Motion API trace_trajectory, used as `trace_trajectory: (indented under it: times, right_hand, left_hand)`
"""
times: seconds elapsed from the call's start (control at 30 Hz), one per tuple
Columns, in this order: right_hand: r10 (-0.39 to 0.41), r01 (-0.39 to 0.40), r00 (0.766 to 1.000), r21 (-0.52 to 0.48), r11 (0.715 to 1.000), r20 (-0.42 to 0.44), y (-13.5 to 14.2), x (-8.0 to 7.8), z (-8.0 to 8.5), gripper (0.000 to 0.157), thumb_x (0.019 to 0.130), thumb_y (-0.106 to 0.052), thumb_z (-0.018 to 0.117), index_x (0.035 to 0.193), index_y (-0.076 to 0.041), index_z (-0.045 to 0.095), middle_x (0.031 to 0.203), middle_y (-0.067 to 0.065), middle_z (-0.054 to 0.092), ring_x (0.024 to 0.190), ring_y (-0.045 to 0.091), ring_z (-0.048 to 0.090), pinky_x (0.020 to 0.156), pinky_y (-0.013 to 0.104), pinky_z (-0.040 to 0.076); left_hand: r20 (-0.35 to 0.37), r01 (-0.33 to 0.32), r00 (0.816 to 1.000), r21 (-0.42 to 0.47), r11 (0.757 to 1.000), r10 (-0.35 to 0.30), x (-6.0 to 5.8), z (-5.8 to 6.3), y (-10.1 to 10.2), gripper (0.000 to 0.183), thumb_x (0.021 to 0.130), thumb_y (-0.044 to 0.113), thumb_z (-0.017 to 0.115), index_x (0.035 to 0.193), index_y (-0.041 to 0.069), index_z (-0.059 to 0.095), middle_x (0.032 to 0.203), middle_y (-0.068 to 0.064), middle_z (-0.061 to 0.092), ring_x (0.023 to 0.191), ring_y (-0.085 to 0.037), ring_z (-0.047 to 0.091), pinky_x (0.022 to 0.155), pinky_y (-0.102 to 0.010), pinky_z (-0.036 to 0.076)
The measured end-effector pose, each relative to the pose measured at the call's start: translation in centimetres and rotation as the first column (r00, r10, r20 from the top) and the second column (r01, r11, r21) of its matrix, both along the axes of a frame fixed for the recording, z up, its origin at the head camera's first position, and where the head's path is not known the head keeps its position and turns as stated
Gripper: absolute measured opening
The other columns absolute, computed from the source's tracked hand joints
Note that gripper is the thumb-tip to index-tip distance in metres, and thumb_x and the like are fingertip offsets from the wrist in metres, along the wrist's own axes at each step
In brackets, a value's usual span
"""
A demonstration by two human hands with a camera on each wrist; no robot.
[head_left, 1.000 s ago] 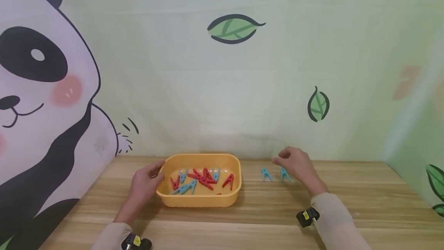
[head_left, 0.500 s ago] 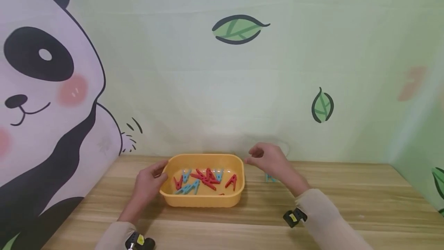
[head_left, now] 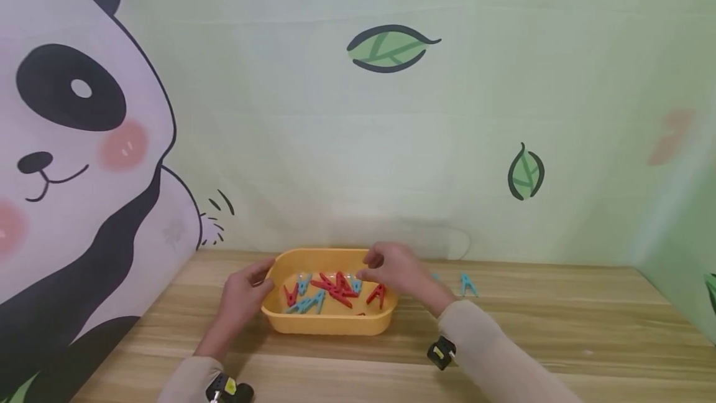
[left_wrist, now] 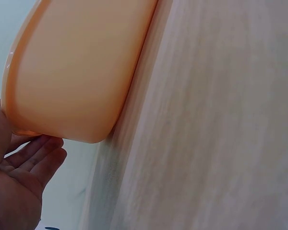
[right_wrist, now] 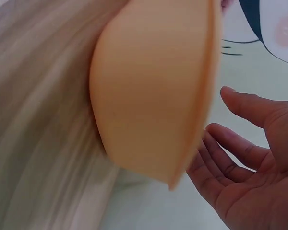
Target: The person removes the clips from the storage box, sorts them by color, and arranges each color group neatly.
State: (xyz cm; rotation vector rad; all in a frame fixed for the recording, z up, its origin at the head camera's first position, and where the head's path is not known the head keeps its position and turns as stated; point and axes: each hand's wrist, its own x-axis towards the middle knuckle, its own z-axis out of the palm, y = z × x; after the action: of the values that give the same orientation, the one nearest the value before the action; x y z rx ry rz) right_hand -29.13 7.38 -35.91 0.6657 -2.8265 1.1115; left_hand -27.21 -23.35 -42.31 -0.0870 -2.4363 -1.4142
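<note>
A yellow plastic basin stands on the table with several red clothespins and blue clothespins lying loose in it. My left hand holds the basin's left rim, its fingers against the outside wall in the left wrist view. Over the basin's right side hovers my right hand. In the right wrist view its thumb and fingers are apart and loosely bent, with nothing between them. A blue clothespin lies on the table to the right; another beside it is mostly hidden by the right hand.
The wooden table meets a pale green cloth backdrop just behind the basin. A large panda is printed on the left side. Each wrist wears a small black camera.
My right hand has moved left from above the blue clothespins on the table to over the basin's right side. The left hand has stayed at the basin's rim.
</note>
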Motion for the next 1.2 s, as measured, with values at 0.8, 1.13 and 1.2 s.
trace_trajectory:
  times: [0.8, 1.13, 1.2]
  right_hand:
    - [0.296, -0.294, 0.954, -0.043, 0.955, 0.046, -5.7, -1.4, -3.6, 0.024, 0.094, -0.002, 0.079, 0.117, 0.0, 0.074, 0.112, 0.011, 0.075, 0.103, 0.024, 0.07, 0.095, 0.033, 0.06]
    - [0.331, -0.333, 0.943, 0.063, 0.941, 0.039, -6.8, -1.8, -4.4, 0.029, 0.091, 0.0, 0.081, 0.12, -0.002, 0.076, 0.115, 0.007, 0.076, 0.099, 0.015, 0.067, 0.095, 0.027, 0.059]
    - [0.33, -0.332, 0.943, 0.097, 0.938, 0.036, -6.9, -1.9, -4.4, 0.029, 0.092, -0.001, 0.081, 0.12, -0.004, 0.077, 0.114, 0.004, 0.076, 0.097, 0.013, 0.065, 0.095, 0.027, 0.058]
  left_hand:
    - [-0.038, 0.014, 0.999, 0.018, 1.0, -0.013, -0.1, -0.2, -0.1, 0.042, 0.095, -0.008, 0.063, 0.135, -0.016, 0.062, 0.128, -0.034, 0.067, 0.119, -0.048, 0.067, 0.099, -0.047, 0.058]
    - [-0.023, 0.0, 1.0, 0.021, 1.0, 0.0, 0.0, -0.2, -0.1, 0.044, 0.094, -0.009, 0.062, 0.137, -0.015, 0.061, 0.13, -0.033, 0.067, 0.121, -0.048, 0.066, 0.101, -0.049, 0.056]
    - [-0.019, -0.002, 1.0, 0.018, 1.0, 0.003, 0.0, -0.2, -0.1, 0.044, 0.094, -0.008, 0.062, 0.138, -0.015, 0.061, 0.131, -0.033, 0.066, 0.122, -0.047, 0.066, 0.102, -0.049, 0.055]
